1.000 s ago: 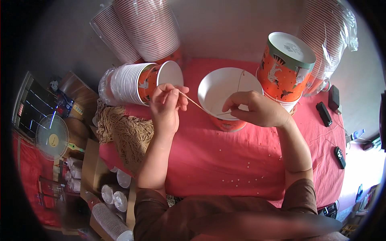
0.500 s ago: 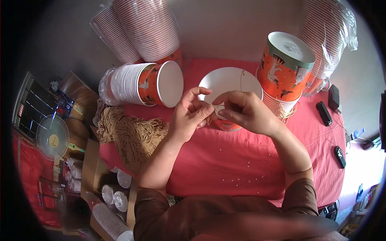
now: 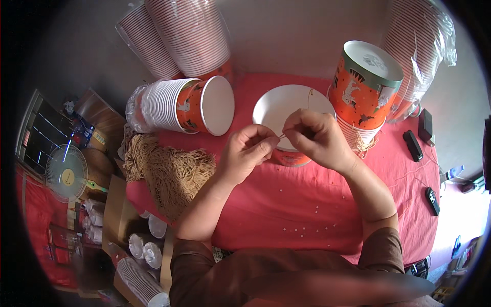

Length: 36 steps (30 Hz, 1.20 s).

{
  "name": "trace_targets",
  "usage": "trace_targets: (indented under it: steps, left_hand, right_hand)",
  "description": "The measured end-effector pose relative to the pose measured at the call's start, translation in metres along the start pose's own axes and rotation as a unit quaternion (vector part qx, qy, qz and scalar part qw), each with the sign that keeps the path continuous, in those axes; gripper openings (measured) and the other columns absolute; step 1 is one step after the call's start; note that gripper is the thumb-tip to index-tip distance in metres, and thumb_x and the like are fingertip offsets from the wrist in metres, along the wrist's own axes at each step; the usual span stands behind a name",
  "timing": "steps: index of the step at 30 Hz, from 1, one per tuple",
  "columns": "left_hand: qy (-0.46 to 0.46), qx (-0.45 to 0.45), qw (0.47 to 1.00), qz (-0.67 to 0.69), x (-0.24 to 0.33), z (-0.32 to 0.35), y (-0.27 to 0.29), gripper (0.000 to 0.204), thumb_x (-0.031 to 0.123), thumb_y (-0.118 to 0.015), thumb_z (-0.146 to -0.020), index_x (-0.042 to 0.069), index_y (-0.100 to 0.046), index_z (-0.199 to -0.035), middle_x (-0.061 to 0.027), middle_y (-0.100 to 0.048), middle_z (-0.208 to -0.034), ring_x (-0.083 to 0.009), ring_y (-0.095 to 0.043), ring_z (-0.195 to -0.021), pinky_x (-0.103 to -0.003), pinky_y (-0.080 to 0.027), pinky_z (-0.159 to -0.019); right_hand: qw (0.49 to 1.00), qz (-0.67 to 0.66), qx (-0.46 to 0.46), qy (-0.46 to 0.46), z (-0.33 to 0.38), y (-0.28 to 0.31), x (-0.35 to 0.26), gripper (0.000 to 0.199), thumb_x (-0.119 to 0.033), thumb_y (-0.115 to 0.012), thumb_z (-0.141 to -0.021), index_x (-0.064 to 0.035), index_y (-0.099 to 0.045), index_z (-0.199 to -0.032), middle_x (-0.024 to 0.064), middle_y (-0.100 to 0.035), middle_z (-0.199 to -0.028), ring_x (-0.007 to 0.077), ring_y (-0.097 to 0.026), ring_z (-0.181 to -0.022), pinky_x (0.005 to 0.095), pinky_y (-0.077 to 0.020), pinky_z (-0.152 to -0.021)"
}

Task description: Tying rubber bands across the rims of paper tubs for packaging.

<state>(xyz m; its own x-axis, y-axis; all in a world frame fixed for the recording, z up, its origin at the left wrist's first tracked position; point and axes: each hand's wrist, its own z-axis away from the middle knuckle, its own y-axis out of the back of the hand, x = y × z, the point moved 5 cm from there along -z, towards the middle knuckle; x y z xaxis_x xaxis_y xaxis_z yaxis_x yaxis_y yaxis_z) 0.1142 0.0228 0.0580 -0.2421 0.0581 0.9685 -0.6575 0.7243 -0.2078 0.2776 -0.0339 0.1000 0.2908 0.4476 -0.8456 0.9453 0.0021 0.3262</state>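
Pinching a thin tan string between thumb and forefinger, the left hand and the right hand meet fingertip to fingertip over the near rim of an open orange paper cup standing on the desk. Both hands are nearly closed, only the pinching fingers working, so the short stretch of string between them stays taut and easy to handle. A further length of string runs up from the right hand across the cup's white inside, which suggests it is attached at the far rim, though the joint is too small to make out.

Close on the right stands an upturned stack of orange cups, within easy reach of the right hand. To the left a sleeve of the same cups lies on its side, mouth turned toward the person, handy for pulling the next one free. A heap of tan cord drapes over the desk's left edge, near the left forearm. Tall wrapped stacks of cups lean behind. Small white beads or scraps dot the red cloth; two dark remotes lie at the far right.
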Motion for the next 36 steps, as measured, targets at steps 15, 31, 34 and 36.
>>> trace_targets:
  steps: [15,31,34,36]
  left_hand:
    - [-0.202,0.084,0.918,-0.329,0.023,0.009,-0.022,0.012,-0.001,-0.069,-0.087,-0.002,-0.07,-0.1,-0.0073,-0.072,-0.08,-0.0078,-0.066,-0.069,-0.022,-0.051,-0.059]
    - [-0.033,0.022,0.998,-0.055,0.006,0.001,0.005,0.011,0.01,-0.064,-0.094,0.0,-0.066,-0.097,0.002,-0.06,-0.074,-0.0035,-0.052,-0.065,-0.02,-0.041,-0.058]
    - [-0.03,0.036,0.997,-0.066,0.005,0.0,0.005,0.01,0.009,-0.064,-0.094,0.0,-0.066,-0.097,0.0013,-0.061,-0.075,-0.0043,-0.052,-0.066,-0.02,-0.041,-0.058]
    - [-0.035,0.041,0.996,-0.075,0.007,0.001,0.003,0.011,0.009,-0.063,-0.094,-0.001,-0.066,-0.098,0.0008,-0.061,-0.076,-0.0045,-0.052,-0.065,-0.021,-0.041,-0.058]
  right_hand:
    - [0.992,-0.116,-0.056,0.012,0.004,0.004,-0.017,0.014,0.003,-0.061,-0.093,-0.0011,-0.064,-0.106,-0.0003,-0.063,-0.088,0.0047,-0.058,-0.08,0.0219,-0.0477,-0.072]
    - [0.963,0.199,0.001,0.179,-0.003,0.008,-0.015,0.024,0.0,-0.075,-0.077,-0.0028,-0.069,-0.099,0.009,-0.066,-0.098,0.0287,-0.066,-0.097,0.0399,-0.0549,-0.081]
    - [0.941,0.222,0.024,0.254,-0.002,0.001,-0.025,0.021,-0.004,-0.075,-0.076,-0.0039,-0.067,-0.095,0.009,-0.066,-0.092,0.0296,-0.067,-0.083,0.0402,-0.0561,-0.069]
    - [0.937,0.225,0.025,0.265,-0.003,-0.001,-0.024,0.021,-0.006,-0.076,-0.075,-0.0049,-0.068,-0.095,0.0087,-0.066,-0.09,0.0287,-0.067,-0.082,0.0401,-0.0551,-0.068]
